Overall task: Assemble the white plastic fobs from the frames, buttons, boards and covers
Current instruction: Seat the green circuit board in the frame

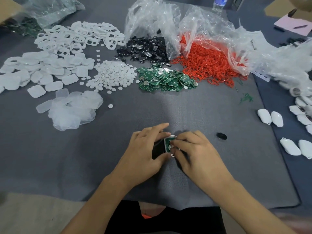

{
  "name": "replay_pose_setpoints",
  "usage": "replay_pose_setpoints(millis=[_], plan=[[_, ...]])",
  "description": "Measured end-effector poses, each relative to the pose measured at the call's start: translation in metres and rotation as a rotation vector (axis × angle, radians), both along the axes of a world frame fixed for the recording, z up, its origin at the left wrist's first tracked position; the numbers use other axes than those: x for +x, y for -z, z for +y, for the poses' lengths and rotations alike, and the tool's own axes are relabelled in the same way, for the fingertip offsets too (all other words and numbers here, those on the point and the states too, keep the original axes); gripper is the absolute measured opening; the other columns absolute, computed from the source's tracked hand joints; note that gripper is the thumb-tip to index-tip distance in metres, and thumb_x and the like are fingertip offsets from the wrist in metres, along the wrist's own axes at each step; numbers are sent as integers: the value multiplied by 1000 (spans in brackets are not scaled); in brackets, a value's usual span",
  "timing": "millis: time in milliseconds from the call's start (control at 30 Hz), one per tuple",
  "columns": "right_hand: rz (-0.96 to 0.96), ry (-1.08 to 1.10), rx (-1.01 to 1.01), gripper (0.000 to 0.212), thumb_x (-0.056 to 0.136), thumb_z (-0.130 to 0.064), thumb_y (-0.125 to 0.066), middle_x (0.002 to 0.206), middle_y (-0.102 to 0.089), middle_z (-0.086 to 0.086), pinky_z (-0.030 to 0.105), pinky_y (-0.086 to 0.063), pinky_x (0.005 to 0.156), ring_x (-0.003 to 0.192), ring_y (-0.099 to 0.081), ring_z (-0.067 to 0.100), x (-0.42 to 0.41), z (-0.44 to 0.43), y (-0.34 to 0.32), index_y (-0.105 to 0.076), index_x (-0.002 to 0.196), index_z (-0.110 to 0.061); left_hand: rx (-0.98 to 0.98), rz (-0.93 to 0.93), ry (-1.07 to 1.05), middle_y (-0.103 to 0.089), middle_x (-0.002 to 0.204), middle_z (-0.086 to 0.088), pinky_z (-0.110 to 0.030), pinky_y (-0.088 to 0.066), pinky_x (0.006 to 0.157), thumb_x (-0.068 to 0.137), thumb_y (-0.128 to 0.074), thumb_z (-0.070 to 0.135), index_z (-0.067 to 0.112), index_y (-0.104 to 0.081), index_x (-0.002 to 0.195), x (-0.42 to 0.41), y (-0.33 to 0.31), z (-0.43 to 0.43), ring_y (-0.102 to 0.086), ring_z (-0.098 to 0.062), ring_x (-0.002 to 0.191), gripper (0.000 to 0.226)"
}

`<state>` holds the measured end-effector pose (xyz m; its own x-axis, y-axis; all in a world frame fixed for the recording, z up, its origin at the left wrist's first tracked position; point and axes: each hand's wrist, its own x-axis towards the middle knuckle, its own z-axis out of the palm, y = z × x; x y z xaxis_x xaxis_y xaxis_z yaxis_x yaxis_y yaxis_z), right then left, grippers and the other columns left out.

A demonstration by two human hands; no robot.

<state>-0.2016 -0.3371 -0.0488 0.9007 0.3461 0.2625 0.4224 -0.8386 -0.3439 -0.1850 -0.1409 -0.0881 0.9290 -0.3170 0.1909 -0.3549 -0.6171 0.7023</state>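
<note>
A white fob frame with a green board [169,144] in it lies on the grey mat near the front middle. My left hand [145,147] holds its left side between curled fingers and thumb. My right hand [194,149] pinches the board from the right, fingertips on top of it. Farther back lie piles of white frames [76,37], white round buttons [112,76], green boards [165,79], white covers [42,71] and clear soft pads [74,107].
Black backs [148,49] and red rings [209,65] spill from clear plastic bags [168,19] at the back. One black piece [221,136] lies right of my hands. Finished white fobs [276,119] sit along the right edge. A bottle [218,2] stands far back.
</note>
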Motion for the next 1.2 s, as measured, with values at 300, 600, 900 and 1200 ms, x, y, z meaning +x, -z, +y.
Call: replay_pose_setpoints(millis=[300, 600, 900, 1200], plan=[[52, 78, 138, 16, 82, -9, -78, 105, -67, -8, 20, -47, 92, 97, -62, 14, 0, 3, 3, -78, 95, -18, 2, 17, -17, -62, 131, 30, -20, -21, 113, 85, -79, 43, 36, -42, 147, -1, -1, 1, -41, 6, 135, 73], [63, 142, 296, 20, 84, -13, -79, 111, -71, -9, 24, -51, 95, 105, -66, 6, -7, 4, 9, -78, 103, -18, 30, -9, -20, -58, 132, 32, -20, -23, 112, 84, -74, 47, 38, -42, 143, -1, -1, -1, -40, 4, 135, 67], [60, 172, 330, 22, 83, -17, -81, 115, -69, -16, 18, -48, 98, 108, -63, 0, -10, 3, 15, -78, 104, -22, 37, -12, -13, -57, 133, 31, -16, -20, 111, 85, -72, 48, 37, -41, 146, 0, -2, 0, -40, 5, 135, 70], [69, 146, 321, 20, 87, -14, -78, 115, -65, -11, 18, -48, 96, 109, -62, 4, -10, 4, 16, -77, 106, -18, 42, -10, -16, -59, 132, 31, -16, -22, 110, 84, -73, 47, 37, -43, 145, 0, -3, 0, -41, 5, 134, 69]])
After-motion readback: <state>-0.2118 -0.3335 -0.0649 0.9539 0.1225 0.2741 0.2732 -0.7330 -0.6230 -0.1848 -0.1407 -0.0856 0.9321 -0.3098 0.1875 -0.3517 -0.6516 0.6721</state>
